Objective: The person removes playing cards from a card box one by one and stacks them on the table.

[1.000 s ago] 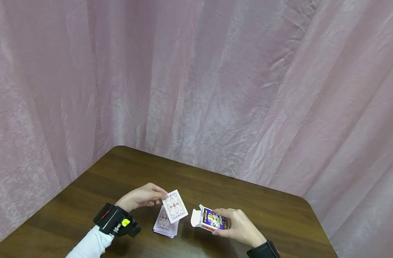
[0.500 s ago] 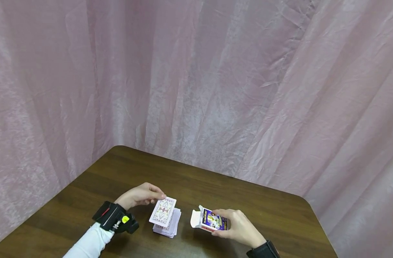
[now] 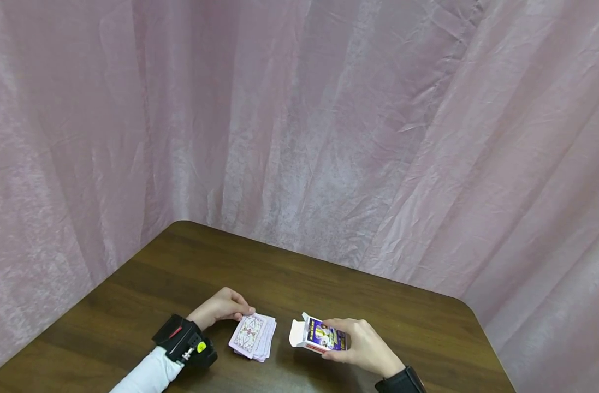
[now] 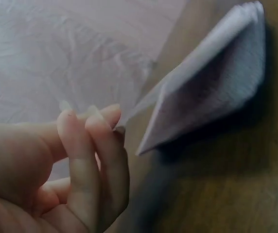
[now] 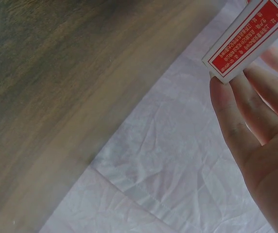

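My left hand (image 3: 221,307) pinches the corner of a playing card (image 3: 248,332) with a patterned back. That card lies over a loose, slightly fanned pile of playing cards (image 3: 267,339) on the table. In the left wrist view, thumb and fingers (image 4: 111,145) meet at the card's edge, and the pile (image 4: 236,73) shows blurred beyond them. To the right, my right hand (image 3: 364,346) grips a purple and white card box (image 3: 324,334) by its sides, its open flap (image 3: 297,333) facing the cards. The right wrist view shows the box's red printed side (image 5: 251,41). The box's inside is hidden.
The brown wooden table (image 3: 279,273) has rounded far corners. A pink curtain (image 3: 299,136) hangs behind and around it. Each wrist wears a dark band, with a bulky black device (image 3: 183,341) on the left one.
My left hand has brought the raised card left, then down onto the pile, turning it in line with the others. The right hand and the box stay almost still.
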Available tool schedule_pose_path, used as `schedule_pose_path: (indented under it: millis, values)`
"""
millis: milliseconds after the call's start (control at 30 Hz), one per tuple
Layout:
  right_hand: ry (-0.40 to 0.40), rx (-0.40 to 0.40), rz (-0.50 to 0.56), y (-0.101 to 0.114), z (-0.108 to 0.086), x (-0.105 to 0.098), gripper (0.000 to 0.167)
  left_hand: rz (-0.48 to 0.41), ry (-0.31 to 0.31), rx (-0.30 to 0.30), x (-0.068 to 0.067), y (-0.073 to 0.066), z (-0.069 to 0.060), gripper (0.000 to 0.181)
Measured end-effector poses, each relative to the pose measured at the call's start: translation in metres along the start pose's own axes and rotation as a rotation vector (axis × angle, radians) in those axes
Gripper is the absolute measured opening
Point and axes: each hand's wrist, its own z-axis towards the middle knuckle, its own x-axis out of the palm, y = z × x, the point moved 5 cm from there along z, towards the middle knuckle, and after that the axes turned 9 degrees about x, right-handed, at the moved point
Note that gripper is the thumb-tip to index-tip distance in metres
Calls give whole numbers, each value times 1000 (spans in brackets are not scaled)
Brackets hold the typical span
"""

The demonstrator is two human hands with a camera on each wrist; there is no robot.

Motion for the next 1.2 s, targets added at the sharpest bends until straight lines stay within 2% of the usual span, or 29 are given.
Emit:
schedule_pose_path:
  millis: [100, 233, 367, 567, 667, 733, 800, 833, 900, 933, 1000, 1033, 1100, 1200]
  values:
    - [-3, -8, -6, 1, 0, 1, 54, 137, -120, -22, 0, 1, 0, 17]
    - [-14, -17, -19, 1, 0, 0, 55, 303, -204, -23, 1, -1, 0, 21]
    - [-21, -23, -17, 0, 1, 0, 55, 382, -213, 5, 2, -4, -1, 23]
    - [-14, -17, -16, 0, 1, 1, 55, 464, -203, 13, 5, -9, -4, 26]
    - [-15, -15, -16, 1, 1, 0, 55, 532, -221, 70, 8, -21, -6, 28]
    - [-16, -15, -20, 1, 2, -1, 56, 537, -231, 146, 15, -34, -6, 26]
    - [-16, -15, -24, 1, 2, -1, 56, 497, -199, 246, 27, -49, -7, 21]
    - [-14, -13, -24, 1, 2, -1, 56, 443, -157, 292, 35, -56, -7, 18]
    - [-15, -19, -26, 2, 2, -2, 56, 308, -32, 358, 54, -68, -7, 12]
    - [-15, -22, -24, 2, 3, -2, 56, 246, 36, 371, 63, -73, -7, 9]
    - [-13, -26, -19, 3, 4, -3, 56, 149, 144, 360, 79, -79, -9, 7]
    - [-13, -28, -16, 3, 4, -3, 56, 120, 175, 341, 86, -81, -9, 6]
    - [-17, -36, -20, 4, 5, -3, 56, 109, 190, 314, 94, -83, -11, 7]
    - [-24, -45, -28, 6, 6, -3, 56, 133, 161, 288, 100, -82, -11, 12]
